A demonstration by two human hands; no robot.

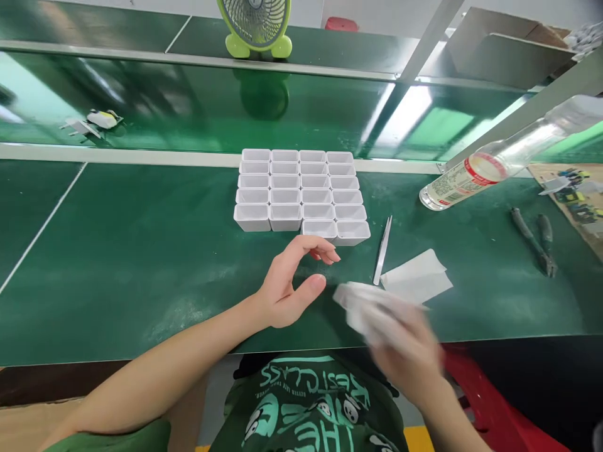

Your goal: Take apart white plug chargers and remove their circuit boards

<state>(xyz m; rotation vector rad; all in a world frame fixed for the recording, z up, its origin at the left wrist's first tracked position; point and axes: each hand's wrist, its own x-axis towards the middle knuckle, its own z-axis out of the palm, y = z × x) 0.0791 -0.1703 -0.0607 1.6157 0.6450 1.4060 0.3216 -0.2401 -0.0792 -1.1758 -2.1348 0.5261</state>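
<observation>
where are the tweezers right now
In the head view the tweezers lie on the green table, right of centre, just right of the white trays and touching the left edge of the white paper.

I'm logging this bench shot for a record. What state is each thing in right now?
left hand: open, fingers curled, holding nothing
right hand: blurred, gripping a white cloth
white boxes: open-topped, packed in a block, front row short two on the left
tweezers: lying on the mat
bottle: lying on its side
fan: upright, whether running unclear
pliers: lying on the mat
</observation>
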